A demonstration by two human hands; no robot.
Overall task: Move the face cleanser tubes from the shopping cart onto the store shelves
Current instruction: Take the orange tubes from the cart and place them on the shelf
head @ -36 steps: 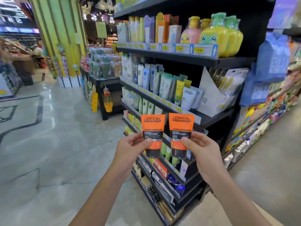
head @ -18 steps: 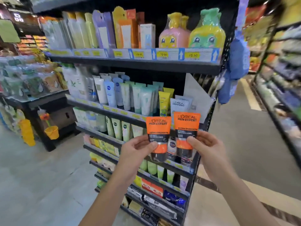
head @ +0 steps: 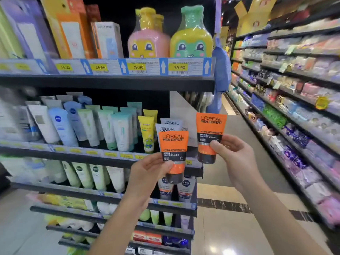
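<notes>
Left tube (head: 173, 144): orange, cap down, before the shelf (head: 82, 159), pinched low by the left hand (head: 145, 173)
Right tube (head: 210, 129): higher, pinched mid-body by the right hand (head: 237, 157)
Handling: likely light, soft-walled, slick; firmest near the cap
Behind: grey tubes (head: 166, 128)

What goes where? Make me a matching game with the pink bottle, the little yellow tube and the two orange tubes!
Things:
1. pink bottle
2. little yellow tube
3. higher orange tube
4. lower orange tube

Places:
A. pinched in the left hand
B. standing on the top shelf
C. pinched in the right hand
D. standing on the second shelf

Pairs: 1-B, 2-D, 3-C, 4-A.
</notes>
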